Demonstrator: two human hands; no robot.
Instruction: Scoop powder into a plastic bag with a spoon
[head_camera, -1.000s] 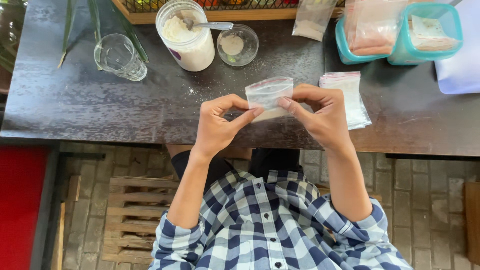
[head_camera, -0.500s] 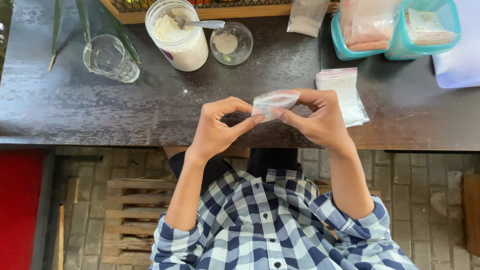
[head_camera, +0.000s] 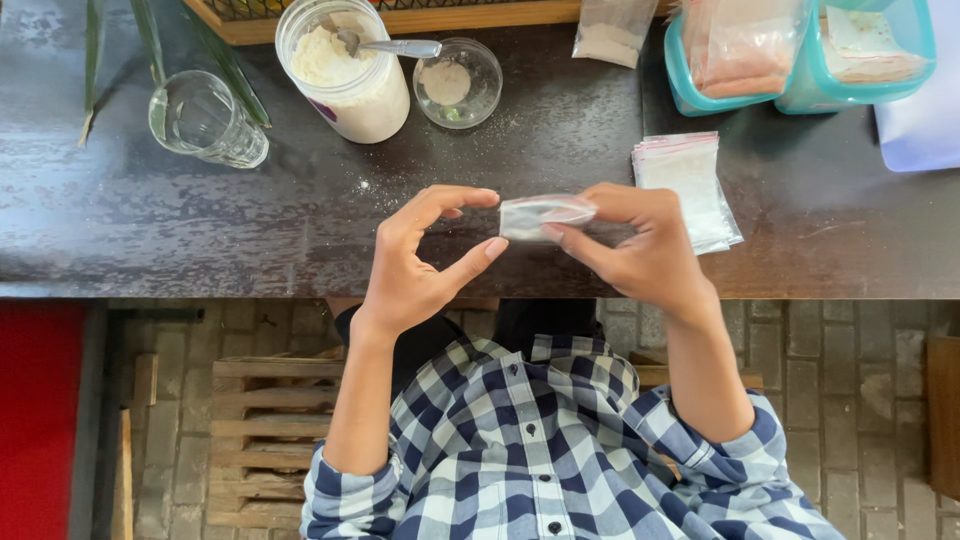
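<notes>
Head view, looking straight down on a dark wooden table (head_camera: 150, 230). The right hand (head_camera: 640, 250) pinched a small clear plastic bag (head_camera: 545, 213) between thumb and fingers, holding it above the table's near edge, flattened and nearly edge-on to the camera. The left hand (head_camera: 420, 265) was released, thumb and forefinger curved in an open ring just beside the bag's free end but apart from it. The step in hand appeared to be the handling of one bag's mouth, either opening or sealing it; which of the two could not be told, nor whether the bag held anything. The next move would call for the left fingertips to take the free end squarely, with light pressure, so that the thin film did not slip or crumple. A stack of empty bags (head_camera: 690, 185) lay on the table just beyond the right hand. Farther back stood a glass jar (head_camera: 350, 85) of white powder with a metal spoon (head_camera: 385, 45) resting in it, a small glass bowl (head_camera: 457, 82) holding a little pale powder, and an empty drinking glass (head_camera: 205, 118). Two teal plastic tubs (head_camera: 800, 50) held filled bags, and one filled bag (head_camera: 612, 30) stood alone between jar and tubs.
</notes>
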